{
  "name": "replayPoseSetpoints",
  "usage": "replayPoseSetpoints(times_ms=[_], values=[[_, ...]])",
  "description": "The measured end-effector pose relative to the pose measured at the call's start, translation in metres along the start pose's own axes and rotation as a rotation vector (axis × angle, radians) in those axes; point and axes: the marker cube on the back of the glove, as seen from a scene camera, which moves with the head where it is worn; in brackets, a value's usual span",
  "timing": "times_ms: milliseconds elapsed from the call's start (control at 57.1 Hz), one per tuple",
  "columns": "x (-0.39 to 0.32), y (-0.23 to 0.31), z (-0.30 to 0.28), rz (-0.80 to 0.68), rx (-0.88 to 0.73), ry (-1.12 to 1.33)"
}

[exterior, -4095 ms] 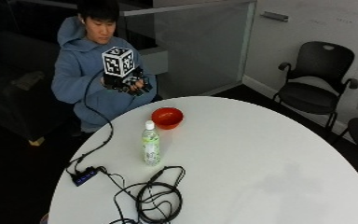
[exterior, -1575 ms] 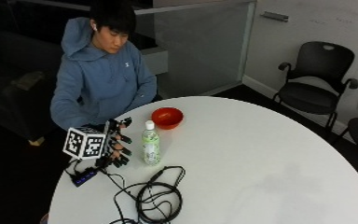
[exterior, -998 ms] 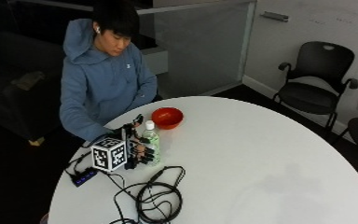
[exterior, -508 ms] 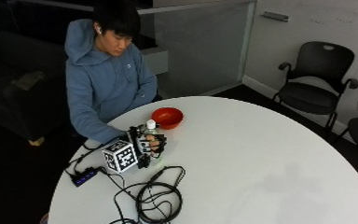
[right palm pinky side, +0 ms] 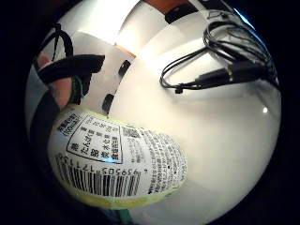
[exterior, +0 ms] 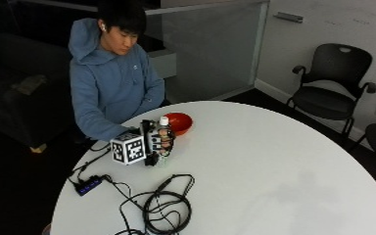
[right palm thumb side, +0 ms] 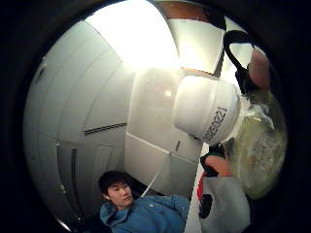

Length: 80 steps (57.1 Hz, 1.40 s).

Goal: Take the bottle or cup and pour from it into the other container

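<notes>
While the gloved right hand [exterior: 156, 142], left of middle, has its fingers [exterior: 167, 141] curled around the bottle [exterior: 162, 139], it should lift straight before tipping toward the red bowl [exterior: 177, 122].

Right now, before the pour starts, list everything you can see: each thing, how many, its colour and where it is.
bottle: one, clear with a white cap and a green-and-white label, upright at the table's near-left part, in the hand.
bowl: one, red-orange, on the table just behind the bottle.
cables: a black coiled bundle, on the table in front of the bottle.
hub: one, dark, at the table's left edge, wired to the cables.
table: one, round, white.
chairs: one black by the wall at right; part of another at the right edge.
person: one, blue hoodie, seated behind the table.
hand: right, black glove, fingers curled round the bottle.
</notes>
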Motion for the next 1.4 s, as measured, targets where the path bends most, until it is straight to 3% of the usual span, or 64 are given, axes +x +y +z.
replayPoseSetpoints(times_ms=[543, 683, 823, 1033, 1103, 1173, 1225, 1313, 1400], values=[[-0.118, 0.021, 0.067, -0.249, -0.576, 0.843], [-0.125, 0.028, 0.086, -0.322, -0.658, 1.080], [-0.122, 0.034, 0.100, -0.458, -0.713, 1.466], [-0.120, 0.055, 0.131, -0.579, -0.789, 1.744], [-0.120, 0.063, 0.141, -0.589, -0.830, 1.758], [-0.124, 0.081, 0.164, -0.467, -0.837, 1.601], [-0.122, 0.077, 0.161, -0.495, -0.842, 1.653], [-0.129, 0.095, 0.182, -0.359, -0.849, 1.429], [-0.123, 0.077, 0.161, -0.486, -0.850, 1.641]])
